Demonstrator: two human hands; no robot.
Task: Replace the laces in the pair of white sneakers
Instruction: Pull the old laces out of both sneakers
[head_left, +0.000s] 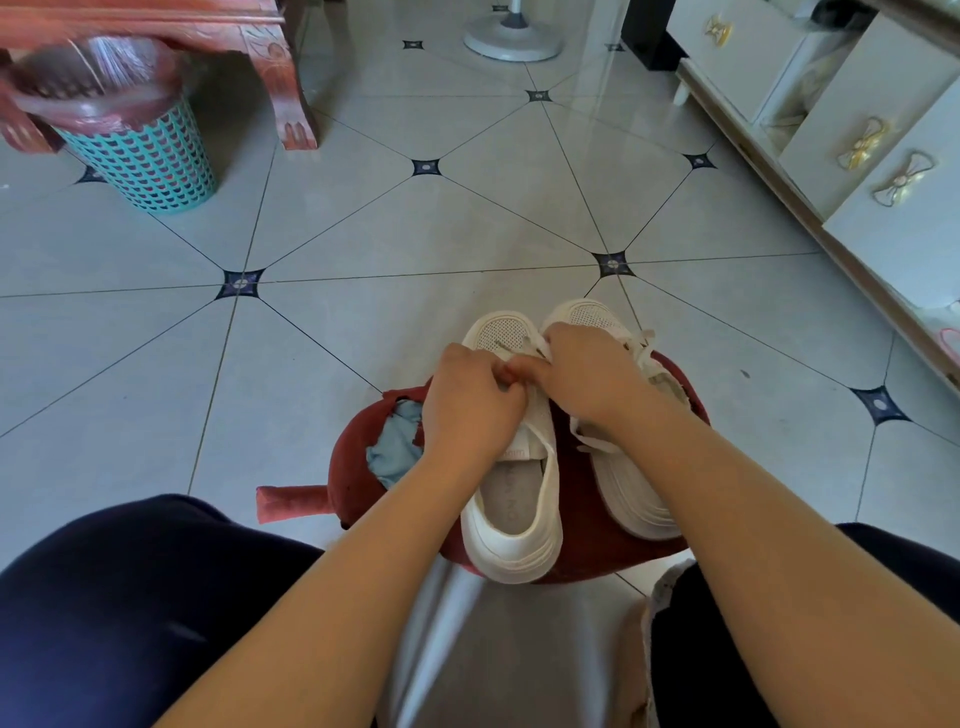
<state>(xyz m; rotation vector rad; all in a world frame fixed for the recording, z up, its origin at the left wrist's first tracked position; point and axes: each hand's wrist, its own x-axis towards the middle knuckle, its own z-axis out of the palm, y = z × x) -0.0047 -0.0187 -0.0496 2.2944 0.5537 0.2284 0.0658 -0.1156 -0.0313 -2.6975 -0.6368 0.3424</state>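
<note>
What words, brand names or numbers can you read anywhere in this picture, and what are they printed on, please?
Insole of the left sneaker: faint grey lettering, too blurred to read.
Tongue tab of the same sneaker: small print, too blurred to read.
No other text shows anywhere in view.

L hand (470, 402) & R hand (589, 371) out fwd, fingers curled, tips meeting, both pinching lace (532, 344).

Two white sneakers sit side by side on a round red stool (353, 467) on the tiled floor (415, 234). The left hand (470, 402) and right hand (587, 374) meet over the left-side sneaker (511, 519), fingers curled, pinching its white lace (530, 345). The other sneaker (634, 493) lies just beside it.
</note>
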